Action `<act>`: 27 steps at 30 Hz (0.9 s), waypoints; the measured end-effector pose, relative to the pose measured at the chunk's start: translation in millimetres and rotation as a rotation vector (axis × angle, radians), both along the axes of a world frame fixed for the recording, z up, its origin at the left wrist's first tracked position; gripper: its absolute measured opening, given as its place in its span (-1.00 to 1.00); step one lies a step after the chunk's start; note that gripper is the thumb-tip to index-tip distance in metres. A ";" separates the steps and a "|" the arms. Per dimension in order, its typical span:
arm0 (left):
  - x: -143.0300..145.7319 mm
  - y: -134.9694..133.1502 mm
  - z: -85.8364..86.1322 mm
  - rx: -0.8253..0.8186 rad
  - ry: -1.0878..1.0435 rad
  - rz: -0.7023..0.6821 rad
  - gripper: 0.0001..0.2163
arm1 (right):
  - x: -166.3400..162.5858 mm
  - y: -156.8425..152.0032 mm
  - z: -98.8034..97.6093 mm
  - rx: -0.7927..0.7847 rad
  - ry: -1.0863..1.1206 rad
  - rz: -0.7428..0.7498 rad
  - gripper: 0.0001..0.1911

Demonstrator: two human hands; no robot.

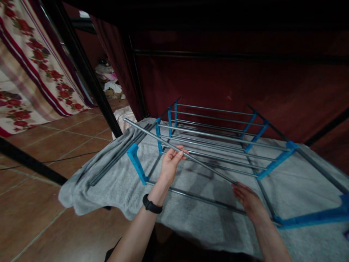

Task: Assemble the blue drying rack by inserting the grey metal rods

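Observation:
Slanting across the middle of the head view is a thin grey metal tube (209,166), its far end up at the left. My left hand (174,160), with a black band on the wrist, pinches it near its middle. At its lower right end, the fingers of my right hand (247,198) close around the tip. Below and behind the tube lies a partly assembled rack (218,135) of metal tubes joined by blue plastic brackets. One blue bracket (136,163) rises at the front left, and another blue bracket (313,217) extends at the front right.
Several loose dark tubes (120,156) lie on the grey blanket (114,193) at the left. Black bed-frame posts (89,72) stand on the left, and a dark bar crosses overhead. A maroon curtain (218,83) hangs behind. A floral cloth (40,65) hangs above the tiled floor.

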State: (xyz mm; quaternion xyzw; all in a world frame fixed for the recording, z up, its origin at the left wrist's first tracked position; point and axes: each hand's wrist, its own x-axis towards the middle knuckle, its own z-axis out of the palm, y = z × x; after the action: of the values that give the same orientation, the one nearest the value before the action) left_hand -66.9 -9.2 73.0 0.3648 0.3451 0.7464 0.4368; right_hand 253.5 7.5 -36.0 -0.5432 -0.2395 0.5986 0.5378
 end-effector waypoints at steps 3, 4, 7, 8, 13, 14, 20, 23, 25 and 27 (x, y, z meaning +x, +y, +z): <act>-1.1 1.8 -1.0 0.007 0.011 0.035 -0.74 | -4.1 1.3 4.4 0.038 -0.143 0.027 -0.53; -1.8 2.3 -1.3 0.007 0.015 0.049 -0.75 | -4.8 2.2 4.6 0.040 -0.197 0.038 -0.54; -4.5 3.6 -1.5 0.015 0.015 0.092 -0.77 | -4.2 4.2 0.3 0.081 -0.325 0.084 -0.67; -5.2 3.8 -1.3 0.019 0.015 0.102 -0.77 | -3.3 4.2 -2.1 0.111 -0.375 0.101 -0.71; -3.9 3.0 -0.1 0.017 0.028 0.084 -0.76 | -1.7 -0.8 -11.3 0.309 -0.756 0.188 -0.78; -2.7 2.7 -0.3 0.015 0.031 0.075 -0.75 | -3.1 -2.0 -12.0 0.348 -0.794 0.200 -0.79; 1.3 3.3 -3.9 0.006 0.046 0.051 -0.72 | -12.5 -4.6 -15.1 0.477 -0.902 0.252 -0.83; 0.9 4.2 -5.6 -0.005 0.051 0.039 -0.70 | -11.9 -5.0 -17.7 0.515 -1.028 0.310 -0.81; 1.2 4.6 -6.8 -0.018 0.057 0.022 -0.67 | -10.6 -5.6 -18.9 0.500 -1.107 0.357 -0.82; 2.5 4.4 -8.0 -0.025 0.066 0.012 -0.66 | -9.7 -6.5 -19.2 0.478 -1.191 0.414 -0.83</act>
State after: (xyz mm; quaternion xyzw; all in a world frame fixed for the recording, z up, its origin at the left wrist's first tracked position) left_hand -64.4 -4.9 65.0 0.3816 0.3708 0.7321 0.4253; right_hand 243.8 1.0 -55.1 -0.5895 -0.7202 0.2180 0.2936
